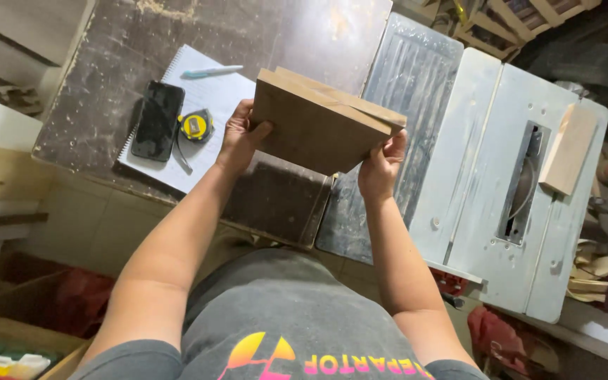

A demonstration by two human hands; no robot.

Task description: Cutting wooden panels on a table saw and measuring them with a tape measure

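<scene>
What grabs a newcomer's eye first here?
Centre frame, the left hand and right hand grip the two sides of a stack of brown wooden boards, held up above a dark worn table. To the right stands a pale table saw with a wood block by its blade slot.

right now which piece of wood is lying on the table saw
The small pale block, lying beside the blade slot on the saw top. The darker boards are held up off the table by the left hand and right hand.
</scene>
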